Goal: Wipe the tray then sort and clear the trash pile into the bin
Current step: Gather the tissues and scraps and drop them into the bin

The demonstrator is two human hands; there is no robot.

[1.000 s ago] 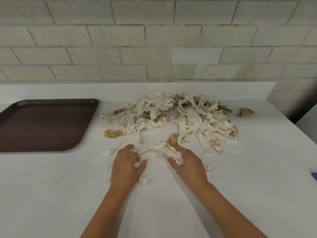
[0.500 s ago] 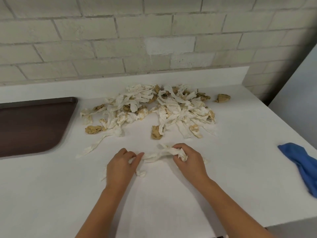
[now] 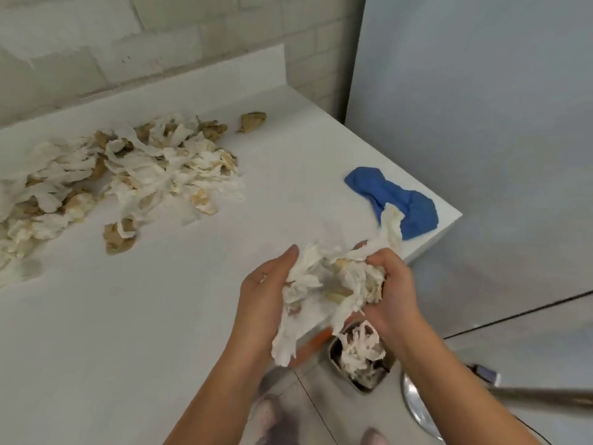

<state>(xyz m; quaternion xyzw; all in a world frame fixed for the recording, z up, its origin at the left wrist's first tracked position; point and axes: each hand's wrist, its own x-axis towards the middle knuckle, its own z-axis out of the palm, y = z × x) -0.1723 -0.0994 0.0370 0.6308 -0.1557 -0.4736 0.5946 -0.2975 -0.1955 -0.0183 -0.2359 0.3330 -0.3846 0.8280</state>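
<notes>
Tissue wad (image 3: 333,284), white, crumpled and tan-stained, is bunched between my hands: the left hand (image 3: 260,303) grips one side with its thumb on top, and the right hand (image 3: 394,297) clenches round the other. I hold it at the worktop (image 3: 128,316) edge above the bin (image 3: 332,350), a grey round-cornered box holding white shreds. The pile (image 3: 122,175) of ragged white and brown scraps lies far left, and a rumpled blue cloth (image 3: 394,200) sits near the corner.

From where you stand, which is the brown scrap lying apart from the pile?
Follow the white counter to its back edge under the brick wall. Just right of the trash pile lies one crumpled brown scrap. Unlike the other brown bits, it sits alone, touching no white tissue.
</notes>
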